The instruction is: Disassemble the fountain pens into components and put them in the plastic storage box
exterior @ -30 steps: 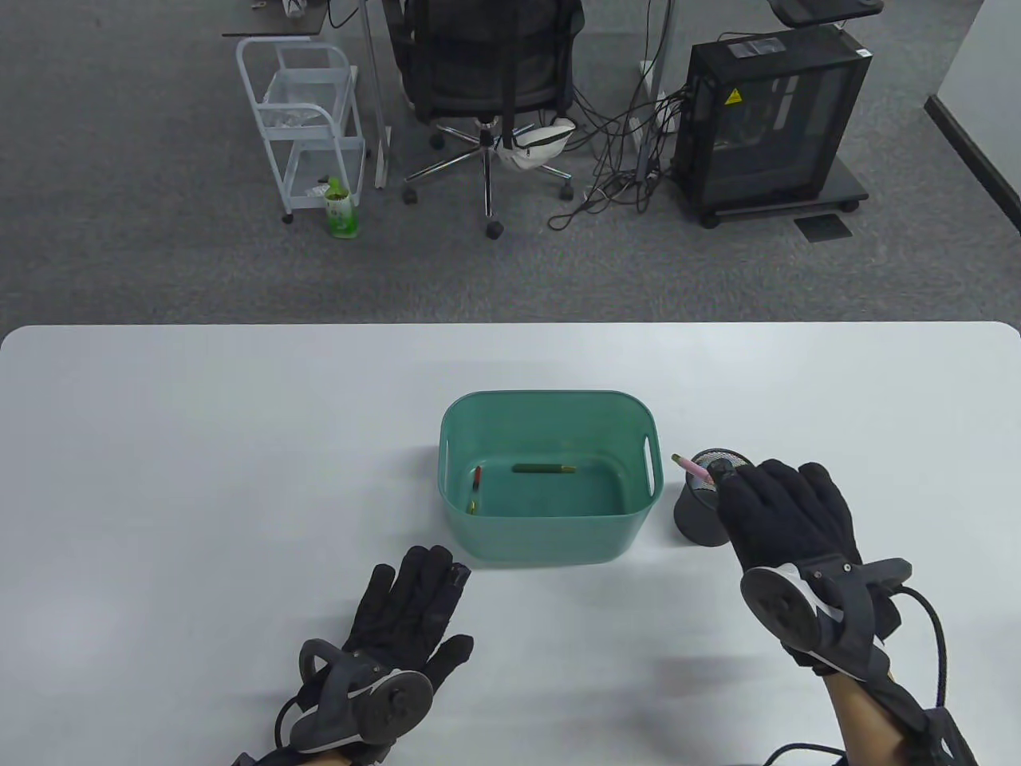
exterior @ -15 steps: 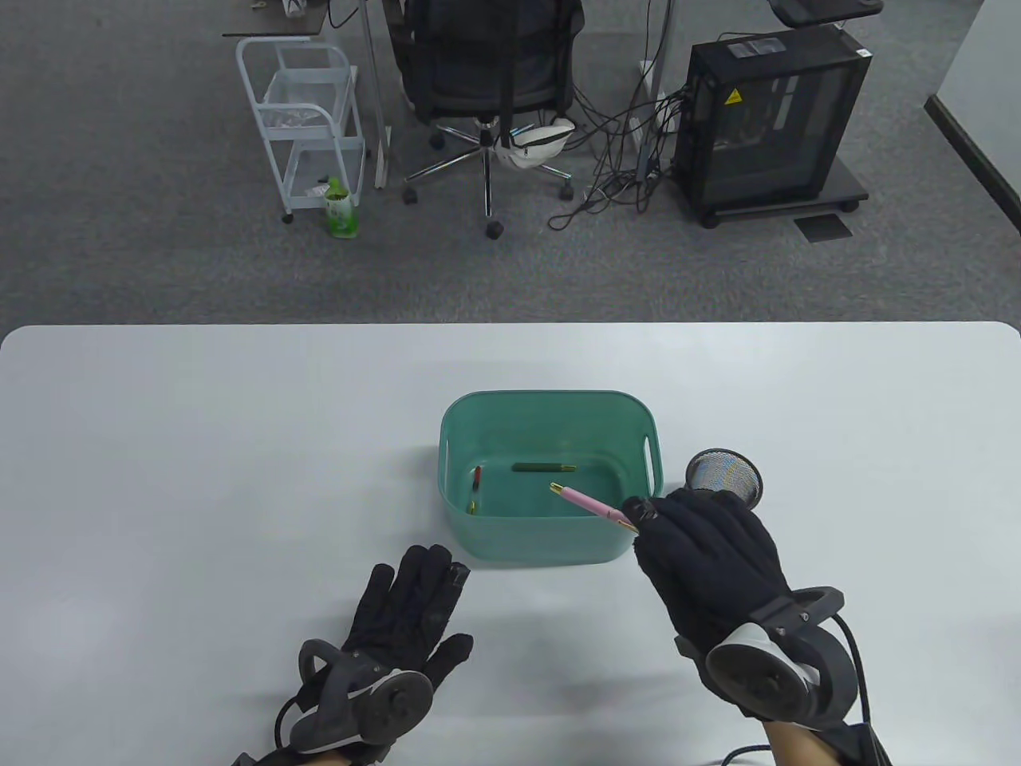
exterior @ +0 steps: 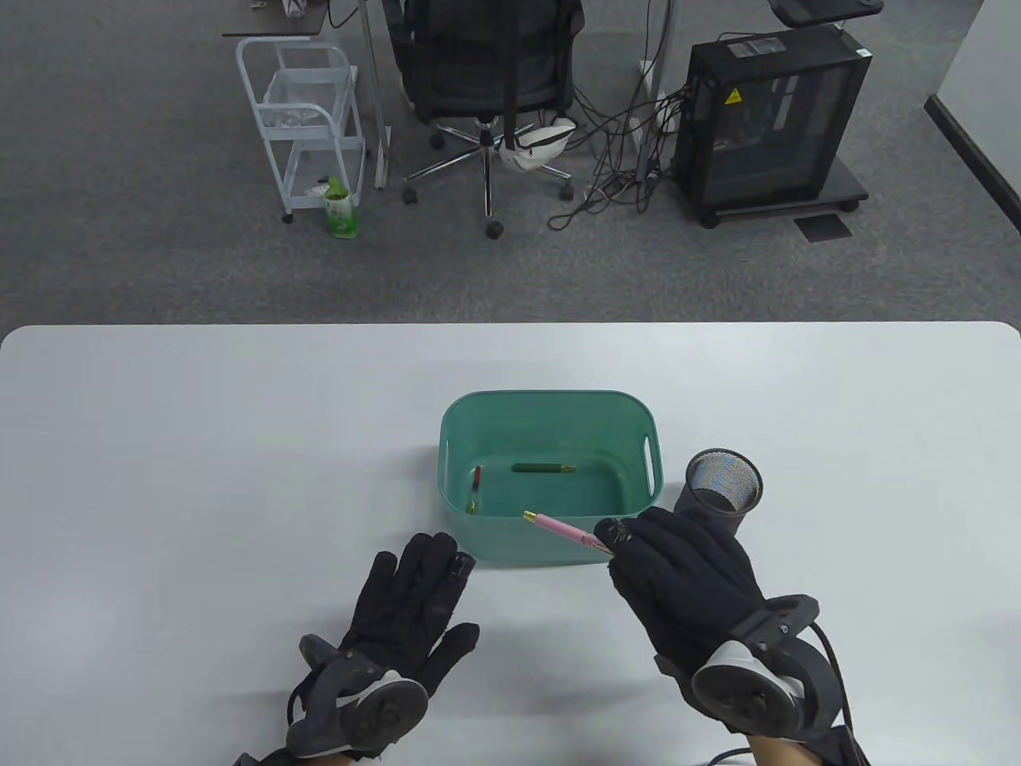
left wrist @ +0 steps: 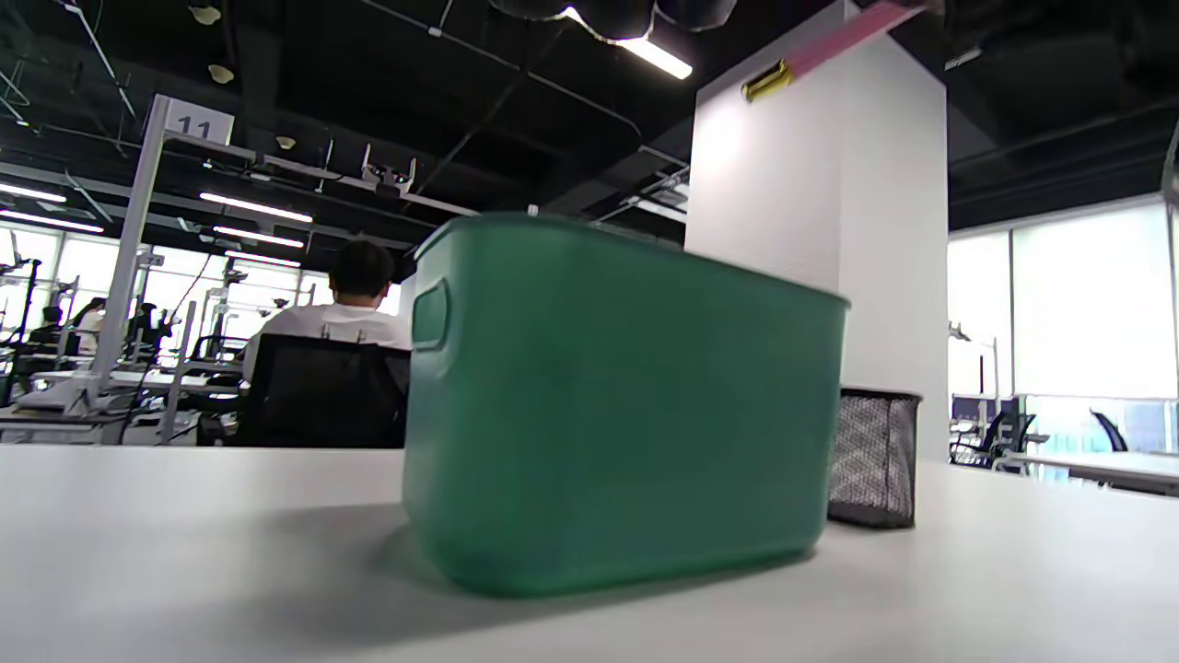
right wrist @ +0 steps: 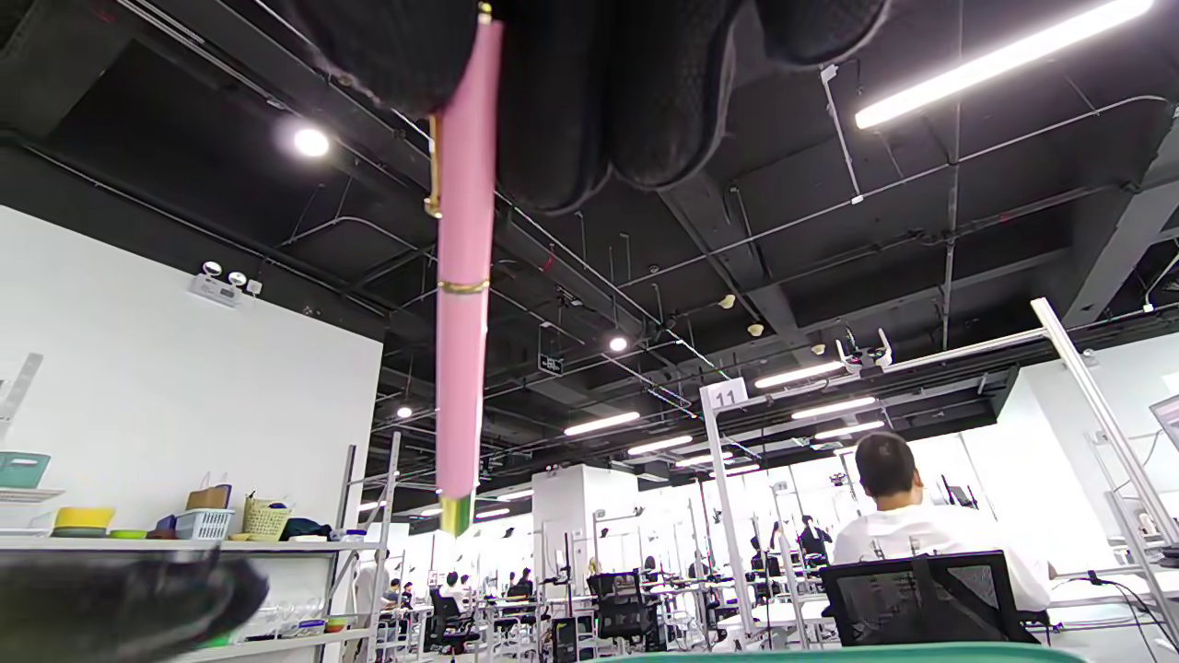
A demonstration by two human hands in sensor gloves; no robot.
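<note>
My right hand [exterior: 638,550] grips one end of a pink fountain pen [exterior: 562,531] with gold trim; the pen points left, above the near rim of the green plastic storage box [exterior: 550,553]. In the right wrist view the pink pen [right wrist: 462,304] hangs down from my gloved fingers [right wrist: 589,101]. Its gold tip [left wrist: 769,81] shows at the top of the left wrist view, above the box [left wrist: 608,405]. Inside the box lie a dark green pen part [exterior: 544,468] and a small red part [exterior: 477,479]. My left hand [exterior: 415,606] lies flat on the table, fingers straight, near the box's front left corner.
A black mesh pen cup [exterior: 718,491] stands just right of the box, behind my right hand; it also shows as a mesh cup [left wrist: 870,458] in the left wrist view. Beyond the white table [exterior: 199,447] are an office chair, a cart and a computer case on the floor.
My right hand lifted the pink pen out of the mesh cup and carried it left and toward me, over the box's near rim. My left hand shifted slightly forward.
</note>
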